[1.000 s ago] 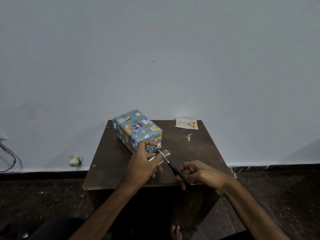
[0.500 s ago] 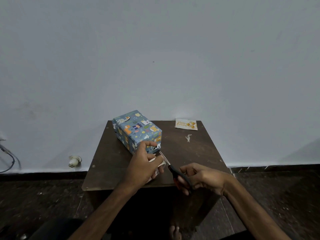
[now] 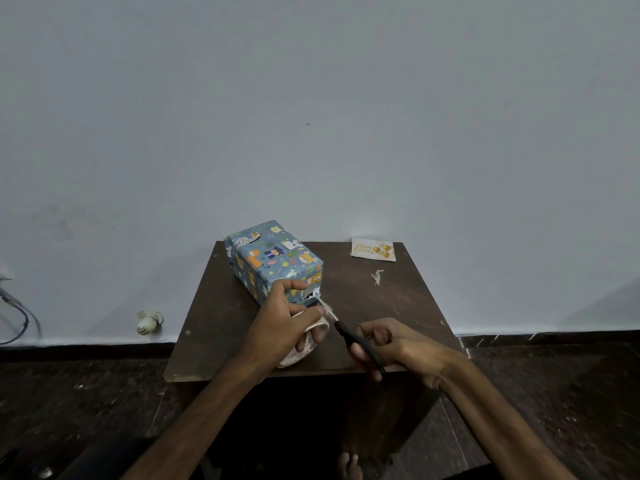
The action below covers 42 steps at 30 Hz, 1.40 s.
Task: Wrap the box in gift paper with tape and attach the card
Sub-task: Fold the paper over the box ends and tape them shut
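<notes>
A box [image 3: 273,256] wrapped in blue animal-print gift paper lies on the left part of a small dark wooden table [image 3: 398,306]. My left hand [image 3: 280,320] presses its index finger on the box's near end and holds a tape roll [image 3: 304,348] under the palm. My right hand [image 3: 394,344] grips black-handled scissors [image 3: 341,329], whose blades point up-left to the tape strip at the box's near corner. A white "Happy Birthday" card [image 3: 373,249] with gold balloons lies flat at the table's far right edge.
A small scrap of paper or tape [image 3: 377,277] lies on the table right of the box. The table stands against a pale wall. A white fitting [image 3: 149,320] and cables [image 3: 17,317] sit low on the wall at left. My bare toes [image 3: 348,464] show below the table.
My left hand has tilted the tape roll down toward me, so its printed side shows. My right hand with the scissors stays at the box's near corner, shifted slightly.
</notes>
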Available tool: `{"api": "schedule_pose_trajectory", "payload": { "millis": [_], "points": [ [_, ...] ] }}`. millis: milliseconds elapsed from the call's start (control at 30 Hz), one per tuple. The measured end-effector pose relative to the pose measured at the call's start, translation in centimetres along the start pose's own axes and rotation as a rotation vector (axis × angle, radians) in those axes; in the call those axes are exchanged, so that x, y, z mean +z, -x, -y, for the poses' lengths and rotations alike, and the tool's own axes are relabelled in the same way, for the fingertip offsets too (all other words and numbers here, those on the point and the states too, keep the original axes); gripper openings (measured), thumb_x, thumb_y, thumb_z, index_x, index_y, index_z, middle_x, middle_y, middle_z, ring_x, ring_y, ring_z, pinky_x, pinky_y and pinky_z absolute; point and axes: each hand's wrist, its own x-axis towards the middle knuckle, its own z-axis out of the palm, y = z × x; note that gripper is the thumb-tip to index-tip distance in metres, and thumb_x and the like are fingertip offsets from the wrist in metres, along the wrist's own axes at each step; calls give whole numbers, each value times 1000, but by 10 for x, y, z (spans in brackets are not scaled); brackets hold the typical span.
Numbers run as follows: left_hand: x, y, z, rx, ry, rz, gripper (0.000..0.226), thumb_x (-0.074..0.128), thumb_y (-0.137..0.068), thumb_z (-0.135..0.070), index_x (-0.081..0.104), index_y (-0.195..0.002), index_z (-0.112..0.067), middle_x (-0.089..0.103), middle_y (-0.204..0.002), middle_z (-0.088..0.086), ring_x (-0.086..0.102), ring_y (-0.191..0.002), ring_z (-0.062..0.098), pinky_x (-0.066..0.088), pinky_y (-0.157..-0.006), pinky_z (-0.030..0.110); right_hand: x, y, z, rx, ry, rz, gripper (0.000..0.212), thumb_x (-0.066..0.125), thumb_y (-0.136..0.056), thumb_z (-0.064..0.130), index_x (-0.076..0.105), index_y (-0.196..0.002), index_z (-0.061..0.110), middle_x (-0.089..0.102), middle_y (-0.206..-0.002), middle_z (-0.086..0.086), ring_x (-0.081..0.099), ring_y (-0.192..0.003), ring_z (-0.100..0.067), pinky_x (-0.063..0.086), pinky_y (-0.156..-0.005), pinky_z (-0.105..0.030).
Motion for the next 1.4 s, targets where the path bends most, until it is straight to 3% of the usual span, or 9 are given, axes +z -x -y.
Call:
{"api": "schedule_pose_trajectory", "payload": {
  "millis": [167, 300, 467, 633, 733, 867, 933, 1300, 1400],
  "points": [
    [1, 3, 4, 38, -76, -18, 34, 64, -94, -5, 41, -117, -17, 69, -60, 10, 41, -40, 19, 37, -46, 25, -13, 2, 2, 1, 139, -211, 23, 78, -77, 27, 61, -77, 12, 66, -67, -12, 61, -59, -18, 47, -63, -24],
    [2, 2, 4, 61, -105, -39, 30, 63, -94, -5, 44, -113, -19, 70, -60, 9, 42, -39, 17, 38, -46, 24, -26, 1, -12, 130, 968, -728, 26, 74, -81, 41, 56, -78, 23, 69, -80, 6, 64, -77, -11, 52, -68, -32],
    [6, 2, 3, 51, -103, -32, 27, 63, -95, -10, 45, -112, -19, 69, -60, 9, 41, -40, 18, 39, -46, 24, -18, -5, -15, 185, 1243, -691, 19, 62, -92, 37, 62, -100, 20, 64, -102, -1, 61, -96, -23, 41, -68, -30],
    [5, 0, 5, 41, -91, -47, 26, 63, -95, -10, 46, -112, -21, 71, -64, 11, 42, -41, 21, 37, -45, 25, -19, -9, -16, 255, 1334, -622, 23, 62, -95, 31, 66, -106, 12, 61, -109, -5, 62, -98, -25, 49, -75, -34],
    [4, 1, 6, 49, -77, -49, 26, 63, -95, -9, 46, -112, -20, 71, -64, 11, 42, -42, 22, 38, -44, 24, -16, -8, -9, 154, 1211, -713, 21, 65, -92, 35, 69, -105, 19, 65, -104, 2, 64, -95, -17, 53, -77, -33],
    [10, 1, 8, 67, -53, -21, 31, 68, -92, -16, 45, -111, -21, 71, -66, 15, 48, -49, 26, 38, -48, 28, 17, -12, 6, -123, 330, -636, 17, 66, -93, 36, 75, -97, 21, 74, -83, 4, 65, -73, -2, 50, -59, -24],
    [13, 1, 8, 71, -51, -6, 33, 71, -91, -20, 44, -111, -22, 71, -67, 15, 49, -50, 26, 38, -48, 28, 33, -15, 8, -149, 179, -570, 13, 69, -92, 28, 74, -96, 17, 73, -77, 1, 61, -65, -3, 48, -54, -23],
    [18, 9, -1, -31, 122, 48, 24, 54, -100, -6, 43, -120, -14, 62, -66, 11, 54, -55, 23, 44, -52, 27, 39, -29, -1, -259, -70, -689, 8, 63, -93, 1, 68, -86, -1, 69, -69, -9, 65, -63, -13, 55, -60, -24],
    [22, 9, -7, -53, 256, -61, 20, 53, -100, -4, 48, -116, -15, 63, -60, 3, 55, -49, 11, 45, -46, 22, 41, -29, -6, -518, 332, -871, 12, 64, -91, -1, 69, -84, 8, 70, -75, -3, 67, -66, -10, 54, -63, -22]
  ]
}}
